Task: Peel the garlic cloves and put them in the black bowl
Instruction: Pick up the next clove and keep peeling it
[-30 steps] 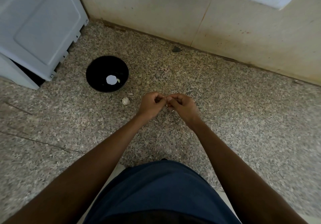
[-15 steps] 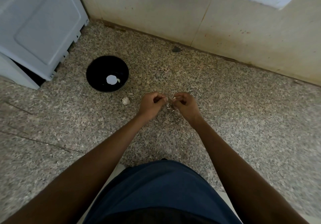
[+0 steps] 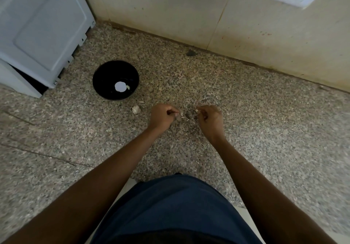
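Both hands have drawn apart since a second ago, when their fingertips met over the counter — now a gap shows between them, with a scrap of skin hanging in it.

From the head view: my left hand is curled, thumb and fingers pinching something pale at the tips — the clove, I judge, though it is too small to be sure. My right hand is curled too, pinching a pale bit of skin it seems to have pulled off.

The bowl sits well to the left, near the white appliance. Inside it I see one peeled clove next to a white round spot. The garlic head lies on the counter between bowl and left hand, unpeeled.

So I judge the task is early: one clove in, one half-stripped, more left to peel.
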